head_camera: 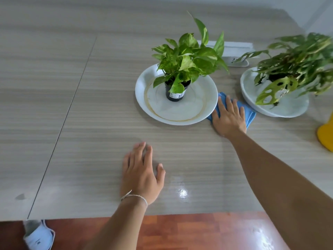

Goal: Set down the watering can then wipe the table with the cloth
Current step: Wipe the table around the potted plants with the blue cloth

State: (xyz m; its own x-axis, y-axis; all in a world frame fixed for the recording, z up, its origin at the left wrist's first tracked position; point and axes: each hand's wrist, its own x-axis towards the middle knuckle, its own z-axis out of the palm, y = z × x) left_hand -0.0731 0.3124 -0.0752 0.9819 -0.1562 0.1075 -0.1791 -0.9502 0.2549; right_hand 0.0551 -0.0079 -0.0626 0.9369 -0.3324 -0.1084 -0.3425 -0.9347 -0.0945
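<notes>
Landmark: the near white plate [177, 112], everything below is placed off that one.
Table: pale wood-grain table [90, 105] with a seam running up its left part; shiny glare spot near the front edge, off the plate's near side.
Pothos: small pothos plant [187, 56] in a black pot [176, 93] standing on the plate. Pot has a white sticker with print, way too small to read. Brownish ring stain inside the plate.
Cloth: blue cloth [249, 114] lies flat on the table just right of the plate, touching or tucked at its rim, can't tell which.
Right hand: right hand [228, 116] is spread flat on top of the cloth, fingers straight, pressing rather than gripping.
Left hand: left hand [142, 175] rests palm-down on bare table nearer than the plate, holding nothing, thin string bracelet on the wrist.
Watering can: yellow watering can [326, 138] sits on the table far right of the plate, cut off by the frame edge.
Second plate: further right, another white plate [275, 109] with a holey-leaf plant [295, 65].
Behind the plate: a white box thing [234, 51], dark marks on it unreadable.
</notes>
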